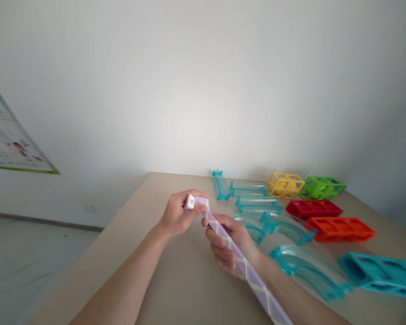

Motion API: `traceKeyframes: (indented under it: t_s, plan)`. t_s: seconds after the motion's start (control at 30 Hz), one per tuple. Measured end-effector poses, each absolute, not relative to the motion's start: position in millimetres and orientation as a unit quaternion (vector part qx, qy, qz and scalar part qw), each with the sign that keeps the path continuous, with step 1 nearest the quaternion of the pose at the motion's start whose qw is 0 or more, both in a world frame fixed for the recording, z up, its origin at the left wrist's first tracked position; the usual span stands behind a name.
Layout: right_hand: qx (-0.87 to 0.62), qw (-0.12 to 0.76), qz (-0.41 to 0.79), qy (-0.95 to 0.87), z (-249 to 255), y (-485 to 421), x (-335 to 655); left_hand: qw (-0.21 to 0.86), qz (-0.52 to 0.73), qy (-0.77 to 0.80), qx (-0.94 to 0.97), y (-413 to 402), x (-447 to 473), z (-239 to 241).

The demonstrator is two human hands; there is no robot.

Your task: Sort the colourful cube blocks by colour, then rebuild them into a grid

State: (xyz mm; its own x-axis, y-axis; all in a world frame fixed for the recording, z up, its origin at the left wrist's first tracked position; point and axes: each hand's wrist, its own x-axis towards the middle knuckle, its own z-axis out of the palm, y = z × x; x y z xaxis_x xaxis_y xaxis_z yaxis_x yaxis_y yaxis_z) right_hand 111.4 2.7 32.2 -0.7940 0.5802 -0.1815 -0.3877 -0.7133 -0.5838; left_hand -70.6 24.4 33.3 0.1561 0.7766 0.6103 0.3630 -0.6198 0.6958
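Observation:
A long lilac tower piece [246, 271] with white lattice lines lies slanted across my hands above the beige table [175, 280]. My right hand [231, 246] is wrapped round its middle from below. My left hand [179, 212] pinches a small white cap [189, 201] at the piece's far end, fingers closed on it.
Clear teal curved track pieces [307, 266] and straight ones [253, 198] lie to the right. Behind them stand yellow [286, 185], green [321, 187], red [313, 209], orange [340, 228] and teal [382, 271] lattice blocks. A white wall is beyond; a poster [9, 140] hangs at left.

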Motion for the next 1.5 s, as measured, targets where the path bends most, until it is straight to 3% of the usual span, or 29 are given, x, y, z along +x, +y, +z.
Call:
traceKeyframes:
  t_s: [0.33,0.83,0.93,1.03,1.13,1.37,1.5]
  plan:
    - [-0.367,0.302,0.797,-0.373,28,6,105,0.119,0.444,0.354,0.814,29,-67,26]
    - [-0.525,0.437,0.478,-0.552,12,-2,96,0.224,0.439,0.312,0.812,35,-57,13]
    - [-0.494,0.458,0.538,-0.506,14,-3,95,0.217,0.466,0.325,0.794,33,-54,13]
    - [-0.401,0.380,0.729,-0.405,19,-5,96,0.220,0.515,0.332,0.759,32,-53,15]
    - [-0.328,0.313,0.824,-0.340,23,-7,98,0.241,0.541,0.335,0.733,32,-53,15]
    - [-0.328,0.401,0.798,-0.307,30,-9,97,0.270,0.524,0.365,0.721,30,-51,13]
    - [-0.330,0.407,0.790,-0.319,30,-11,97,0.306,0.528,0.351,0.711,25,-51,15]
